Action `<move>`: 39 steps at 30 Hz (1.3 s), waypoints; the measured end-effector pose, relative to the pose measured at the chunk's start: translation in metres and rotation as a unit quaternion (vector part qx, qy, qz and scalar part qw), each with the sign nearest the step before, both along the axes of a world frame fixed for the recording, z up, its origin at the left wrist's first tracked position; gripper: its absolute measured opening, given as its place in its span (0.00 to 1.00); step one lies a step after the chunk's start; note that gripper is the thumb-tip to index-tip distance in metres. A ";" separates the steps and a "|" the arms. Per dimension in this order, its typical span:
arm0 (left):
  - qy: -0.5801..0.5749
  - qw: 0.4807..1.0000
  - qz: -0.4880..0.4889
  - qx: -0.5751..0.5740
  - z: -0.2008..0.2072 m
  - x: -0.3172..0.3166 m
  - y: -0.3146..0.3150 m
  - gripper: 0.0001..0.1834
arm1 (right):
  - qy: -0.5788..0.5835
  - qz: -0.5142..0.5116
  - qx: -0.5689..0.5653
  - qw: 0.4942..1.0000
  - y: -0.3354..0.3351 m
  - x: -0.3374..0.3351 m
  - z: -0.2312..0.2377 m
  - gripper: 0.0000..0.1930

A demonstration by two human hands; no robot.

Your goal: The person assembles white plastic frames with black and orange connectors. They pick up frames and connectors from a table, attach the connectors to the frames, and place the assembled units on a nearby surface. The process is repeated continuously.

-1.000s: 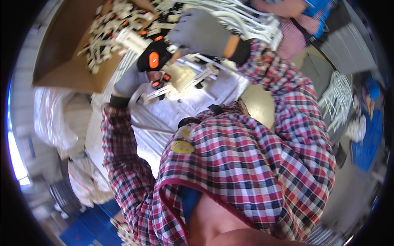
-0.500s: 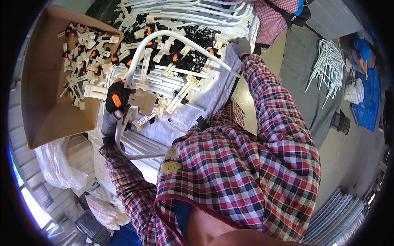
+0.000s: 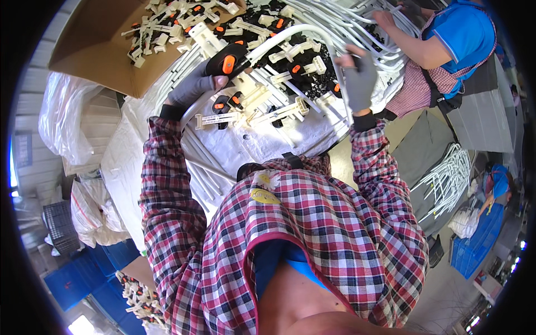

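Over the pale tabletop (image 3: 258,145), beside the open cardboard box (image 3: 89,62), the bent white tube (image 3: 301,29) arches between both hands. The right hand (image 3: 360,81) meets its far leg; I can't tell how tightly those fingers close. I'd support that leg evenly, so nothing twists. The left hand (image 3: 192,88) has its fingers wrapped round the black clamp (image 3: 215,66), thumb sensibly below the orange button (image 3: 228,64).

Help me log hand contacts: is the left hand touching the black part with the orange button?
Touching. The head view shows the gloved left hand gripping the black part at its lower left side, with no gap between them.
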State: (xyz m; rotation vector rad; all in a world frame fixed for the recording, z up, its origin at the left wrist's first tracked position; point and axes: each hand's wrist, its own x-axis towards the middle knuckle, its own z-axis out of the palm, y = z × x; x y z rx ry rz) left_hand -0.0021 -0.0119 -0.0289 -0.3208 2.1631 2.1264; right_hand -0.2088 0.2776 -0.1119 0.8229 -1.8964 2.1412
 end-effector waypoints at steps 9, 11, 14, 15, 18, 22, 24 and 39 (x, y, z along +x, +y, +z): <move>-0.037 0.999 0.000 0.020 0.025 -0.003 0.021 0.43 | 0.396 0.121 0.254 0.874 -0.078 0.036 0.070 0.10; -0.020 0.999 -0.006 0.046 0.033 -0.002 0.027 0.39 | 0.468 0.102 0.175 0.860 -0.089 0.026 0.067 0.11; -0.031 0.997 0.008 0.075 0.035 0.000 0.032 0.39 | 0.490 0.115 0.129 0.854 -0.094 0.024 0.055 0.14; -0.030 0.996 0.006 0.088 0.032 -0.002 0.029 0.39 | 0.486 0.125 0.125 0.856 -0.095 0.023 0.054 0.15; -0.014 0.999 0.002 0.051 0.027 -0.006 0.027 0.42 | 0.369 0.161 0.195 0.895 -0.094 0.020 0.062 0.19; -0.021 1.000 -0.014 0.018 0.016 -0.007 0.013 0.44 | 0.344 0.221 0.351 0.843 -0.105 0.006 0.080 0.19; -0.053 0.998 -0.015 -0.017 0.015 -0.008 0.008 0.43 | 0.330 0.274 0.444 0.787 -0.113 -0.004 0.092 0.23; 0.155 0.775 0.508 -0.342 -0.069 0.128 0.078 0.32 | -0.259 0.009 0.427 0.866 0.103 -0.023 -0.276 0.19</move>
